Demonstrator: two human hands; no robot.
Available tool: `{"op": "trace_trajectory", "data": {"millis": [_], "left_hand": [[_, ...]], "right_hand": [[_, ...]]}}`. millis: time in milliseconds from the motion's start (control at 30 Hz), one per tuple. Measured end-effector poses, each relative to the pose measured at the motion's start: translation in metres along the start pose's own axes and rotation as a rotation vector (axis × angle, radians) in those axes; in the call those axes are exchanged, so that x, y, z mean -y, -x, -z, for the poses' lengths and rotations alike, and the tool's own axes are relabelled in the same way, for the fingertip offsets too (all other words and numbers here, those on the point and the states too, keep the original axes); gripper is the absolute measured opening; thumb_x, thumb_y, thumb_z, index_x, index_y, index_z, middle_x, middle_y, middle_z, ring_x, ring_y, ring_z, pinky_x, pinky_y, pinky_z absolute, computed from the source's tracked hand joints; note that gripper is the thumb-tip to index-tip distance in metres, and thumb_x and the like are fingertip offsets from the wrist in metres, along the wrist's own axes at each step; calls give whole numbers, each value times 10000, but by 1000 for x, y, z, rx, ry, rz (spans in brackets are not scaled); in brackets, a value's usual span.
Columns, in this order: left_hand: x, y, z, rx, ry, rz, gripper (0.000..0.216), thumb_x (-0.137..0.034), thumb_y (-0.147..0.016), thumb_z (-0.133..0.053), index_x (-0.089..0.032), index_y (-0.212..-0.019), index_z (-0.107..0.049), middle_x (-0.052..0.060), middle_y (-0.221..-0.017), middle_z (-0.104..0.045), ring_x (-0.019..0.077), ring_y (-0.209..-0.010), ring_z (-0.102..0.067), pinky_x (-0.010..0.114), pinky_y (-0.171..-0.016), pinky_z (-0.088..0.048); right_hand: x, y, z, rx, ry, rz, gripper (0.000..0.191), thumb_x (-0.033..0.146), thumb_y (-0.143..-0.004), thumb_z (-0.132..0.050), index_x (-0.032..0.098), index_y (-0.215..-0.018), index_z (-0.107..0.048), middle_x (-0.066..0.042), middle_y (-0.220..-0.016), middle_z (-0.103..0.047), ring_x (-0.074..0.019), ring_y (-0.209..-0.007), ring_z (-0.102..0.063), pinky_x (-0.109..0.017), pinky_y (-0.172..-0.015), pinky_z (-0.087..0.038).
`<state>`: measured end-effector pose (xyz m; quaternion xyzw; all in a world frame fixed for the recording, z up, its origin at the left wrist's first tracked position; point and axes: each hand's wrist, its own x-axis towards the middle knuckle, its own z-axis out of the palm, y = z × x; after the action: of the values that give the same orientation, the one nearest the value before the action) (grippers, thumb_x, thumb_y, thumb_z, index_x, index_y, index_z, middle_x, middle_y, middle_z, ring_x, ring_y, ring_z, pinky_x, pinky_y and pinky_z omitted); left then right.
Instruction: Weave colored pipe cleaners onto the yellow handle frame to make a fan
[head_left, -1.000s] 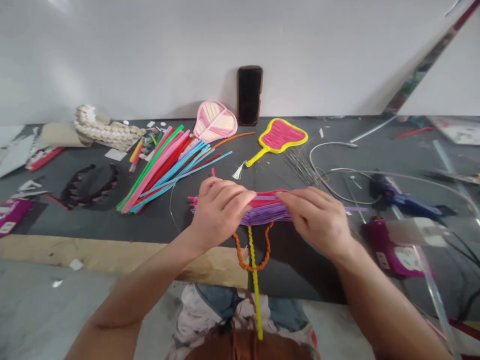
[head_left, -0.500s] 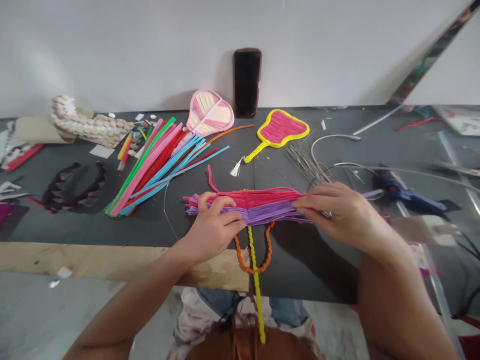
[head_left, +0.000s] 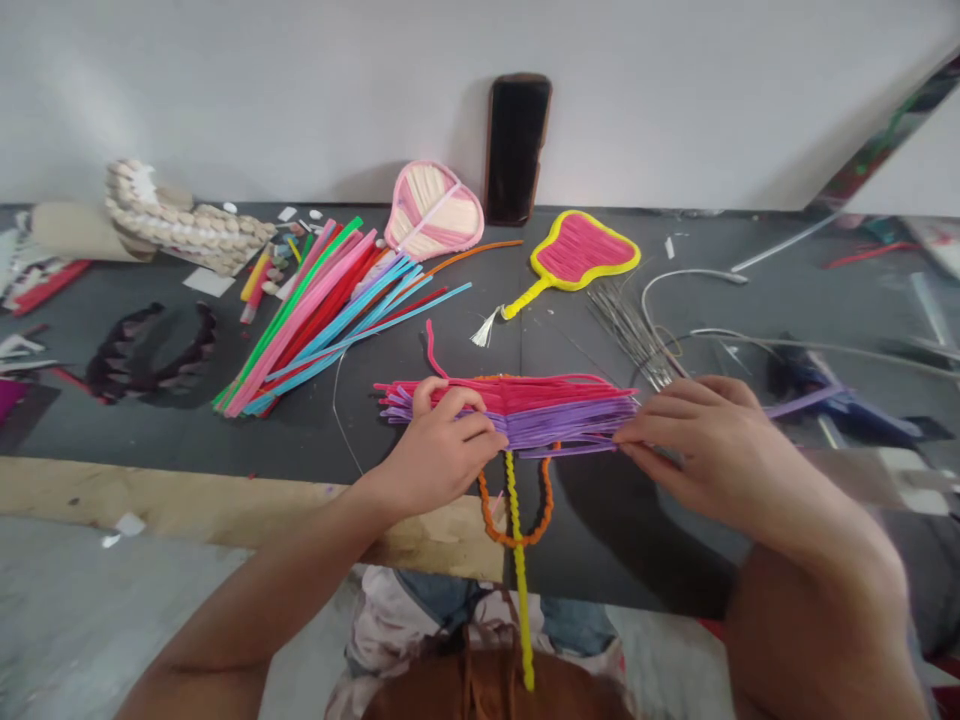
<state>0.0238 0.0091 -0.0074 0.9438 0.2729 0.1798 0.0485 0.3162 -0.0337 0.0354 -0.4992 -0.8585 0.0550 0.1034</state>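
Note:
A row of pink and purple pipe cleaners (head_left: pixel 559 395) lies side by side in front of me, over a twisted yellow stem (head_left: pixel 523 580) and an orange twisted loop (head_left: pixel 551 495). My left hand (head_left: pixel 446 445) presses on the row left of its middle, fingers curled over the strands. At the right end, my right hand (head_left: pixel 697 435) pinches the tip of a purple strand along the row's near edge. The yellow stem reaches down past the table edge. One pink strand end sticks up behind my left hand.
Loose coloured pipe cleaners (head_left: pixel 315 320) lie at the left, near a dark hair clip (head_left: pixel 150 360). Behind are a pink-and-cream fan shape (head_left: pixel 435 210), a yellow-edged pink fan (head_left: pixel 581 250) and an upright phone (head_left: pixel 517 150). Wires (head_left: pixel 630 330) and a blue tool (head_left: pixel 840 395) lie right.
My right hand has shifted slightly right and down with a purple strand, which now lies at the row's near edge. My left hand stays on the row. The view has shifted a little.

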Motion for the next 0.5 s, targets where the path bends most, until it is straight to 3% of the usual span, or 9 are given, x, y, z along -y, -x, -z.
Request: {"op": "trace_trajectory", "data": {"millis": [200,500], "left_hand": [[1,1,-1,-1,13,10,138,-146,-872,-603,-245,-921,-685,-21,-867,-741,214,-1035,-510,469,-947,-252],[0,-1,0,31,18,32,90,-185,-895,-589,-220,-857,-662,-22,-857,-731,213,-1028,-525,477,-968,-252]], "right_hand": [[12,-8,-6,27,-7,23,251,222,-939,-490,267,-796,-691,16,-794,-715,-190,-813,-625,-397,-861,-337],[14,-9,-4,-18,-66,66,220,322,-953,-530,266,-820,-695,3,-801,-715,-186,-828,-621,-384,-877,-332]]}}
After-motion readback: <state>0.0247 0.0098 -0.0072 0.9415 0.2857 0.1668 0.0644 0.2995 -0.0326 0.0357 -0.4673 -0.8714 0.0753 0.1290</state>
